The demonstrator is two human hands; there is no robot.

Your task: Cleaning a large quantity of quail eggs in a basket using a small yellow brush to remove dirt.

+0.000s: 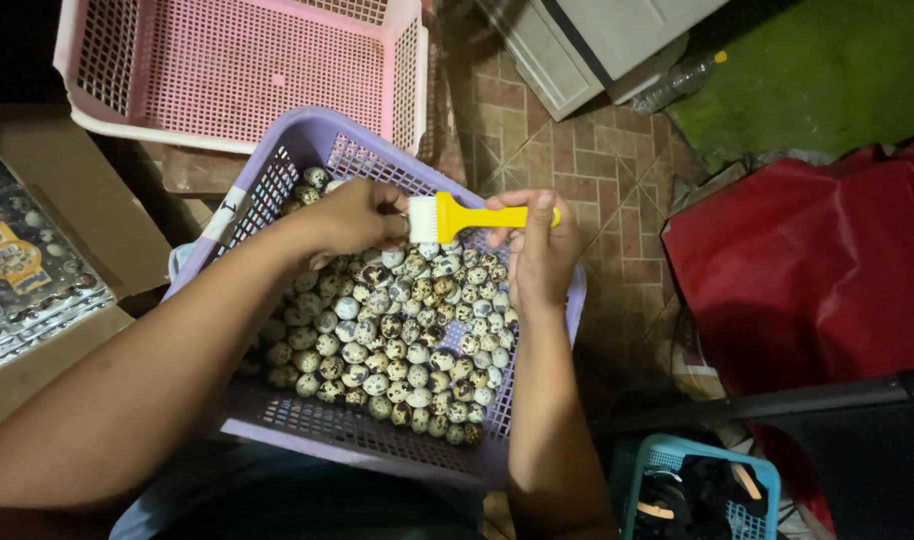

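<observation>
At the far left a clear plastic egg tray [27,270] lies in an open cardboard box [87,200], and above it sits an empty pink mesh basket [247,70], its near rim just behind the lilac mesh basket [307,420] that fills the middle. That lilac basket is heaped with speckled quail eggs [397,340], piled from the far left corner down to the near right one, with a bare strip of mesh along the near wall. The left hand [352,215] comes in over the basket's left wall and hovers above the far end of the heap, its fingers curled together at the tips as if pinching one small egg, though the egg itself is mostly hidden by the fingers. Directly to the right of that pinch, touching or almost touching it, are the white bristles of a yellow brush [467,215]. The brush lies level, its long axis running left to right, bristles toward the left hand and handle toward the right hand [537,250], whose fingers are pressed closed around the handle's far end above the basket's right rim. Right of the basket there is bare tiled floor [597,180], then a red bag [807,270] well apart, and a small blue basket [697,480] near the lower right.
</observation>
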